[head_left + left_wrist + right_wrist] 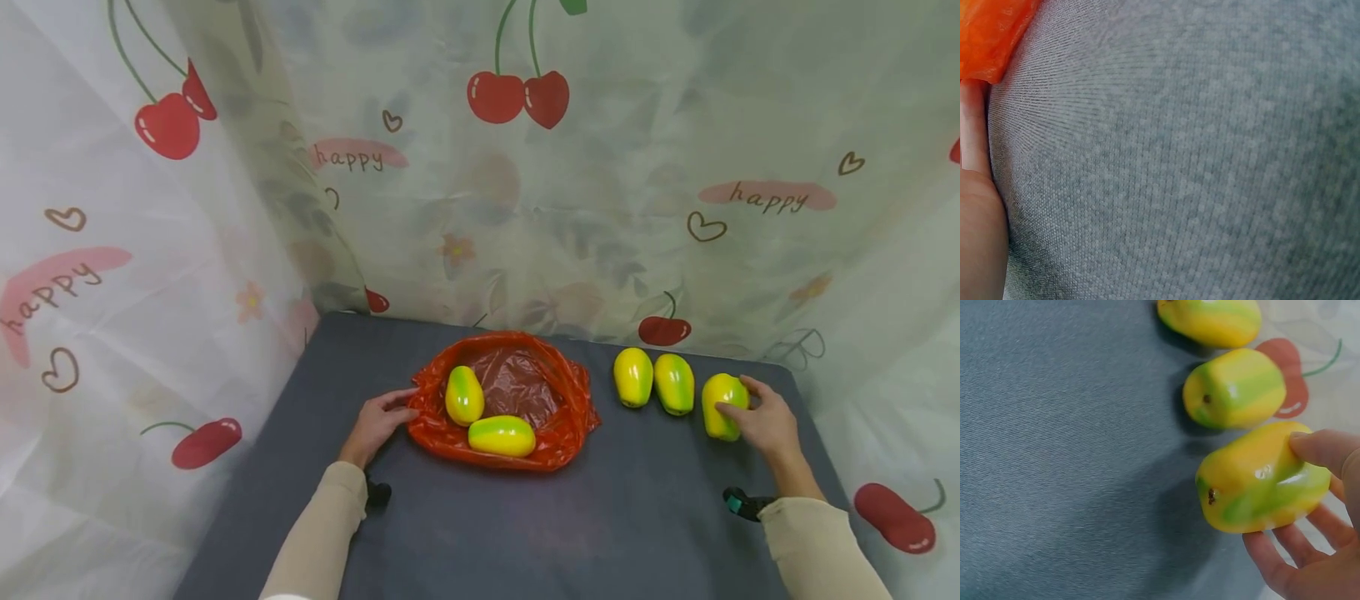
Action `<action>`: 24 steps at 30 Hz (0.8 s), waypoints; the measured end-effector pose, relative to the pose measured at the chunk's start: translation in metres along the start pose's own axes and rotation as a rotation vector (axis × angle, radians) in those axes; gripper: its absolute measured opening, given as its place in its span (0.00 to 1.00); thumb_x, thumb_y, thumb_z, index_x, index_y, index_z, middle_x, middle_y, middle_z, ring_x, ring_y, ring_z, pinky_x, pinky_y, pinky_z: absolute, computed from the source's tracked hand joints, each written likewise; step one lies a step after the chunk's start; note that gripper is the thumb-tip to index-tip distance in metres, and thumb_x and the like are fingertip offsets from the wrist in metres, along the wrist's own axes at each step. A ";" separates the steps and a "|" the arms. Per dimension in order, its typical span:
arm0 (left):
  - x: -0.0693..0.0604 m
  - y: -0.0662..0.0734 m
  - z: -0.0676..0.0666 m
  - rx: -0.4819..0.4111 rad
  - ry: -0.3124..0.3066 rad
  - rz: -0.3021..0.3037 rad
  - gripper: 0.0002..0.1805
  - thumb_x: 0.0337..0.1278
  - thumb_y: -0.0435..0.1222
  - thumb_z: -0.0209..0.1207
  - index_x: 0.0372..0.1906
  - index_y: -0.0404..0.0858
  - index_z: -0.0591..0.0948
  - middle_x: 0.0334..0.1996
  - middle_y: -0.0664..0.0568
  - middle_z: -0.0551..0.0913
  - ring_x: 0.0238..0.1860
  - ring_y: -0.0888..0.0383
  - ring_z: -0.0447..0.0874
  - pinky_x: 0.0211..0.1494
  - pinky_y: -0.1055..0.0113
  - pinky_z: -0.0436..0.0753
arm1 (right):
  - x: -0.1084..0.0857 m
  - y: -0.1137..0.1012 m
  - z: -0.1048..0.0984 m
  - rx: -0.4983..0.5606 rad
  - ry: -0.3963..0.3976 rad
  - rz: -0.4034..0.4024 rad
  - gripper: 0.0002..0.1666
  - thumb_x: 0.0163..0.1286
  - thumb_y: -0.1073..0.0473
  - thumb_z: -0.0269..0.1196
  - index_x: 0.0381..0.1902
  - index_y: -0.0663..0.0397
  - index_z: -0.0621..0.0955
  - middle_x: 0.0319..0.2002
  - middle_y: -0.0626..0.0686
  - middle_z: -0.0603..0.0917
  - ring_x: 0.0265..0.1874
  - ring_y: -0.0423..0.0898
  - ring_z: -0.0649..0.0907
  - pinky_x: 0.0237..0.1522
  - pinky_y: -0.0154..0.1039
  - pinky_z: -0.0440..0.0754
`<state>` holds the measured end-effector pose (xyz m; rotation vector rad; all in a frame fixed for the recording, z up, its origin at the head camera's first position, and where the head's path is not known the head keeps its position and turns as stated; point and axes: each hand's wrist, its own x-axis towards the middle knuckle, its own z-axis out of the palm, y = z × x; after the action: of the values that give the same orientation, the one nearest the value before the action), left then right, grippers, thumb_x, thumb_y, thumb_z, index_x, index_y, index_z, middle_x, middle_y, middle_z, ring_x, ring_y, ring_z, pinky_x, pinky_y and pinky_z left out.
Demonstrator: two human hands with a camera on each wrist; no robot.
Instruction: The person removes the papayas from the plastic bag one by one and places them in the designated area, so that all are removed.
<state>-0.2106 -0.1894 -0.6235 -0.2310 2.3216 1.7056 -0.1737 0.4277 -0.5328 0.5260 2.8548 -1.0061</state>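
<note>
My right hand (772,421) grips a glossy yellow-green papaya (1263,478) at the right of the table, thumb on one side and fingers on the other. A shadow beneath this fruit shows in the right wrist view. Left of it stand two more papayas, one nearer (674,384) and one farther (633,377). At the left rim of a red plastic bag (577,400), the fingertips of my left hand (375,425) touch the plastic, looking fairly straight. Inside the wide-mouthed bag are an upright papaya (465,396) and a papaya on its side (502,437). The bag hides the left fingertips in the left wrist view.
A dark grey cloth covers the table (465,533). Behind and at both sides hang pale curtains (585,208) printed with cherries and hearts, close to the table's edges. A dark wrist device (746,504) sits at my right cuff.
</note>
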 end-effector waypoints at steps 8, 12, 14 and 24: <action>-0.001 0.001 0.001 -0.005 -0.003 -0.004 0.24 0.62 0.44 0.68 0.63 0.52 0.82 0.63 0.50 0.83 0.64 0.51 0.81 0.74 0.49 0.74 | 0.002 0.009 0.012 -0.004 -0.030 0.069 0.48 0.75 0.45 0.59 0.80 0.64 0.53 0.76 0.75 0.59 0.67 0.74 0.67 0.64 0.69 0.72; -0.002 0.001 0.001 -0.010 -0.001 -0.010 0.24 0.62 0.43 0.68 0.63 0.52 0.82 0.64 0.50 0.83 0.63 0.51 0.81 0.74 0.49 0.75 | 0.004 0.008 0.017 -0.012 -0.034 0.072 0.48 0.75 0.46 0.58 0.80 0.66 0.53 0.76 0.75 0.58 0.67 0.74 0.67 0.65 0.69 0.71; -0.002 0.001 0.001 -0.013 0.000 -0.015 0.24 0.63 0.43 0.68 0.63 0.52 0.82 0.64 0.50 0.83 0.63 0.51 0.81 0.74 0.49 0.75 | 0.005 0.008 0.018 -0.020 -0.033 0.073 0.48 0.76 0.46 0.58 0.79 0.67 0.53 0.76 0.75 0.58 0.68 0.74 0.66 0.66 0.69 0.70; -0.001 -0.001 0.002 -0.018 0.007 0.000 0.24 0.63 0.44 0.68 0.64 0.52 0.82 0.64 0.49 0.83 0.61 0.52 0.82 0.73 0.49 0.76 | 0.005 0.007 0.019 -0.027 -0.049 0.111 0.48 0.77 0.46 0.56 0.80 0.67 0.50 0.77 0.75 0.56 0.71 0.74 0.63 0.70 0.69 0.66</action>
<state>-0.2098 -0.1881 -0.6242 -0.2402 2.3125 1.7289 -0.1772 0.4223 -0.5527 0.6399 2.7577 -0.9477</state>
